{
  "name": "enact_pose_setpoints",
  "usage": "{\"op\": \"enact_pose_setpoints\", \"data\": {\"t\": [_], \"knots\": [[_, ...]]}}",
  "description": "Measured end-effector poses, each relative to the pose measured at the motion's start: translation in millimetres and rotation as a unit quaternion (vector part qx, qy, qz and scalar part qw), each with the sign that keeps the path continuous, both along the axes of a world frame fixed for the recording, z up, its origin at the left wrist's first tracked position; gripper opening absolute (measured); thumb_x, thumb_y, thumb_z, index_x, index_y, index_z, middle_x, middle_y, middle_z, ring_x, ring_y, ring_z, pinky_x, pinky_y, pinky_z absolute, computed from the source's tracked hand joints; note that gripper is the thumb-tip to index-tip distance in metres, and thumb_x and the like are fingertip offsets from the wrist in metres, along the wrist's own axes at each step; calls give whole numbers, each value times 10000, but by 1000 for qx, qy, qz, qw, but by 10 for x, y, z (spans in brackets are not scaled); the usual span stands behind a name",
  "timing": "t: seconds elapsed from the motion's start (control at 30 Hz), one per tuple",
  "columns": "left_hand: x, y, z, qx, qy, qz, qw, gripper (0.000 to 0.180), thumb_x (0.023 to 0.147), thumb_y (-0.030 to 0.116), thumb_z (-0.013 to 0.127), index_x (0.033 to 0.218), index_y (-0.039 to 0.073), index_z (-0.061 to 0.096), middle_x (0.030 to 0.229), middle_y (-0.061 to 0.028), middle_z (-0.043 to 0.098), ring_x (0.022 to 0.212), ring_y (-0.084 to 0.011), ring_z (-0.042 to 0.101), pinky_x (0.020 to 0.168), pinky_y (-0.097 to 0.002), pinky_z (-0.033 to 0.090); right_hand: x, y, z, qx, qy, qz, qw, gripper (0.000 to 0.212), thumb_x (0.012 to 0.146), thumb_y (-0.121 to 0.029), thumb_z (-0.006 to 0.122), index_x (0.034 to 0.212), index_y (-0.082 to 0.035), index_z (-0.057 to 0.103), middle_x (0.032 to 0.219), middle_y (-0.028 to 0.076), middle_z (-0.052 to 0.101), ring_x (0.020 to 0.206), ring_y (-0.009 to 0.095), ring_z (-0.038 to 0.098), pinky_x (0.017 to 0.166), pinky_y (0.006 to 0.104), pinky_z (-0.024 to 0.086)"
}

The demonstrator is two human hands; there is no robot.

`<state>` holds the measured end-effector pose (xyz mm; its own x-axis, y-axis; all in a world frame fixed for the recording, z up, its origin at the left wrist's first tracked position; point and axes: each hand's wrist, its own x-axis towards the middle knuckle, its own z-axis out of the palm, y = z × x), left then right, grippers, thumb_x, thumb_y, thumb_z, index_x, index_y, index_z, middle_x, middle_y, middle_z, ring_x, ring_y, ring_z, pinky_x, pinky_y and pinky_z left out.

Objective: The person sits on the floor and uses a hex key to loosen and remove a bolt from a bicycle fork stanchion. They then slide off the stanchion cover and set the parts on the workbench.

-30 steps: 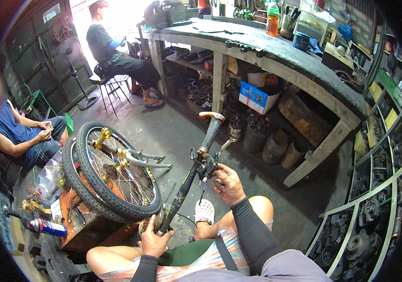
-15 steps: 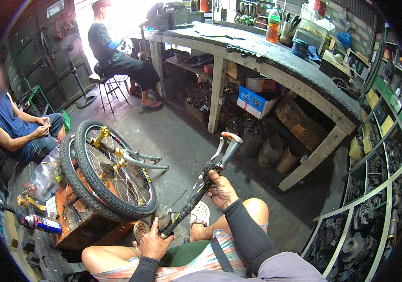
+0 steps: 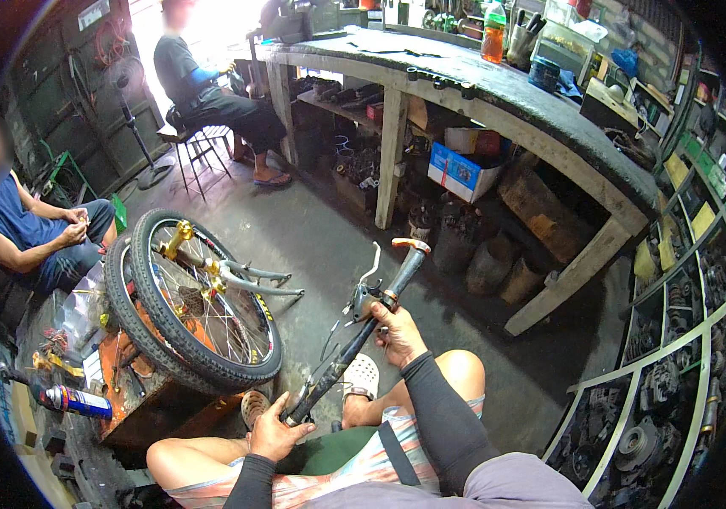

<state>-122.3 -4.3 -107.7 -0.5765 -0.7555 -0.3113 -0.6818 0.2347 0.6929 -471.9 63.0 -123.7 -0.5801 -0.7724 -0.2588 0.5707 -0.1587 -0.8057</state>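
Observation:
A dark bicycle handlebar (image 3: 339, 366) slants across in front of my knees, held in both hands. My left hand (image 3: 280, 431) is closed round its lower end. Further up, my right hand (image 3: 400, 336) grips the bar just below the brake lever (image 3: 372, 270). The lever points up and away, with a loose cable hanging near the bar. At the upper end sits a dark grip (image 3: 405, 273) with an orange-rimmed end. Left of the bar, two bicycle wheels (image 3: 152, 318) lean together, with a grey fork (image 3: 248, 282) with gold parts resting across them.
The wheels rest on an orange-topped box (image 3: 125, 405), with a blue spray can (image 3: 78, 402) beside it. A long workbench (image 3: 465, 75) spans the back, and parts shelves (image 3: 626, 373) line the right. One person (image 3: 40, 225) sits at left, another (image 3: 201, 93) on a stool at the back.
The handlebar has turned about its length, so the brake lever now swings out to the left, clear of the bar. Both hands keep hold of it, almost in place.

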Motion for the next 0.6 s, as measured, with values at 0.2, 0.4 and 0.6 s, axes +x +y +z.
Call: {"op": "enact_pose_setpoints", "data": {"t": [0.2,0.4,0.6], "knots": [[-52,47,-39,-202,-90,-8,975,1073,749,488,1012,1629,85,550,977,-193,824,869,-379,810,826,-487,623,7,-45,-107,74,-11,-54,996,422,950,-450,917,1115,-116,720,888,-27,694,587,44,523,465,236,394],[2,57,-136,-276,-58,12,959,1092,712,423,1032,1638,122,537,1143,-220,815,953,-408,806,846,-488,634,114,-68,-120,164,98,-131,973,550,928,-516,910,1192,-111,649,955,-6,617,632,84,522,485,264,427],[-14,-73,48,-192,-91,60,975,1205,712,400,1044,1706,125,422,1172,-198,833,1040,-412,806,921,-486,624,-110,53,-149,-89,-135,-20,987,249,1067,-341,674,1202,-132,678,940,-15,672,490,83,426,508,305,430]]}}
